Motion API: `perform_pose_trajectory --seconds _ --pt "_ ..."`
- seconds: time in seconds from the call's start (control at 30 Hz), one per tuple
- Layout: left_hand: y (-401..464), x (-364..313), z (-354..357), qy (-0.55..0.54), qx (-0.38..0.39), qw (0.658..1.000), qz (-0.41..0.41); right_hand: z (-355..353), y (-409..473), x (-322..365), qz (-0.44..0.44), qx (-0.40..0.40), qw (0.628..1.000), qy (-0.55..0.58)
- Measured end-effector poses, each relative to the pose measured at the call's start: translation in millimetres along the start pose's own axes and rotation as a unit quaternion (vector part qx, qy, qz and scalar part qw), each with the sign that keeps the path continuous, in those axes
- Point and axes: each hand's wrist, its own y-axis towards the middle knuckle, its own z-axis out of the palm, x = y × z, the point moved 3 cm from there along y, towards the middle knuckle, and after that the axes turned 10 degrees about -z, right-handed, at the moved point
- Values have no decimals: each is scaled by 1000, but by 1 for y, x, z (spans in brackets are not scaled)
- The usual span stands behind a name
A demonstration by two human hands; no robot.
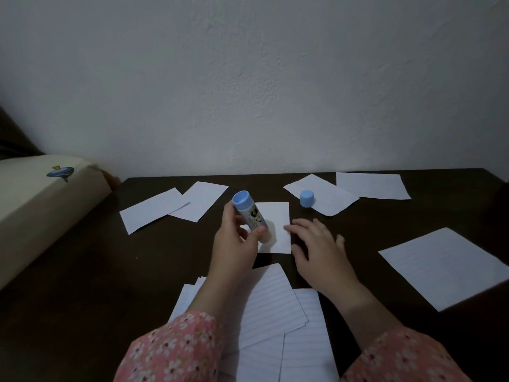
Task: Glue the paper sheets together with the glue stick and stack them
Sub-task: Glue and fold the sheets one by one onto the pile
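My left hand (237, 238) grips a blue glue stick (249, 212), tilted with its blue base up and its tip down on a small white paper sheet (276, 216) at the table's middle. My right hand (316, 244) lies spread beside that sheet, fingertips touching its right edge. The glue's blue cap (307, 198) stands on another sheet (327, 197) further back. A pile of lined sheets (270, 304) lies near me, under my forearms.
More loose sheets lie on the dark table (137, 271): two at back left (170, 206), one at back right (371, 185), a larger one at right (443, 266). A cream cushion (41, 205) sits at left. A white wall stands behind.
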Motion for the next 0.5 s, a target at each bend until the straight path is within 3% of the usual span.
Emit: perform_pose_trajectory --seconds 0.13,0.5 --pt "1 1 4 27 30 999 17 7 5 0 -2 74 996 -40" --pt "1 -2 6 69 120 990 33 8 6 -3 6 107 993 -44"
